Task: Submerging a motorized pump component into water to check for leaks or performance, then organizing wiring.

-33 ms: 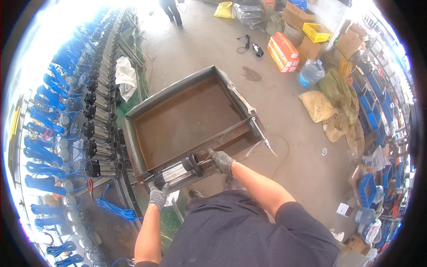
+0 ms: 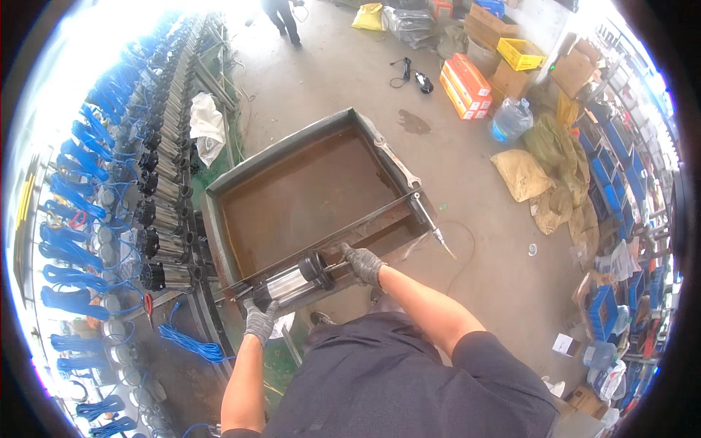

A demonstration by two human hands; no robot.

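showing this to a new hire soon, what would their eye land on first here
The big metal tray of what looks like murky brown water, mid-picture, would probably grab them first. At its near edge, the gloved left hand is at one end of a shiny cylinder, the gloved right hand near its black other end. Bright blue cable coils line the left side.
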